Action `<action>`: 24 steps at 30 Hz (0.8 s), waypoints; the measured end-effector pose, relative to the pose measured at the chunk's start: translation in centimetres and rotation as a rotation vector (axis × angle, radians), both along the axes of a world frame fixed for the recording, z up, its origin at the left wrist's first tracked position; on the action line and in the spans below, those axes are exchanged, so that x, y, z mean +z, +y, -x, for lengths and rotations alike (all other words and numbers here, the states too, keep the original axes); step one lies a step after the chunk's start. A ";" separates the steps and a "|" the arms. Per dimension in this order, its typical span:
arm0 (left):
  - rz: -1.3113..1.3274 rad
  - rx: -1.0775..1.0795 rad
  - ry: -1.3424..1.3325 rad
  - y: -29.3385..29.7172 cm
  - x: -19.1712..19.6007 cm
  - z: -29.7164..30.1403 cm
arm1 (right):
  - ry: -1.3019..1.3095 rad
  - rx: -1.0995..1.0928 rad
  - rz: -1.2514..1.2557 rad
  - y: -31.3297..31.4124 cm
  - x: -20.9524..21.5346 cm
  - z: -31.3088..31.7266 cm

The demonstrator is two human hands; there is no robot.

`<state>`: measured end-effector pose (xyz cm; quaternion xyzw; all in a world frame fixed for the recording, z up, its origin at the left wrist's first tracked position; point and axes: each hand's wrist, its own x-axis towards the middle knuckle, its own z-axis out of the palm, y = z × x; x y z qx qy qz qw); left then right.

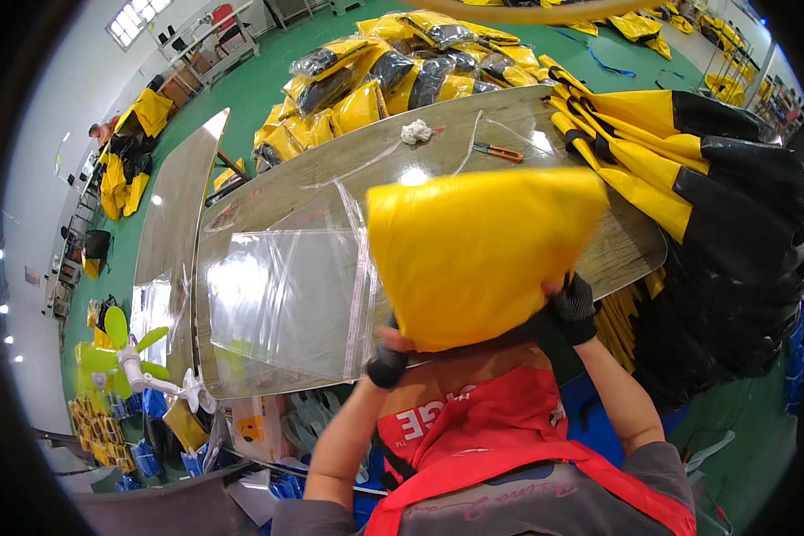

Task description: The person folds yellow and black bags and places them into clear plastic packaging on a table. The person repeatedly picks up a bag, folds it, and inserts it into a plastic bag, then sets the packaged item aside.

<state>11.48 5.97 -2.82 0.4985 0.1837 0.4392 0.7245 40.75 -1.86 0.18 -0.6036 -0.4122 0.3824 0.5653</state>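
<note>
Between my hands I hold up a folded piece of yellow coated fabric (482, 255), tilted above the near edge of the table. Its upper right part is blurred by motion. My left hand (388, 357), in a dark fingerless glove, grips its lower left corner. At the right edge my right hand (572, 308), gloved likewise, closes on the fabric, with some fingers hidden behind it. To the left, clear plastic bags (281, 286) lie flat on the wood-patterned table (473, 112).
An orange cutter knife (498, 153) and a crumpled white wad (415, 132) lie toward the table's far side. Yellow-and-black pieces (724, 170) hang over the right end. Beyond the table is a heap of bagged yellow packs (366, 98). A small green-bladed fan (129, 357) stands at the left.
</note>
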 end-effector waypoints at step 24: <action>-0.933 0.378 1.460 7.2 -2.3 15.2 | 0.515 0.268 0.228 -0.5 -3.7 -2.3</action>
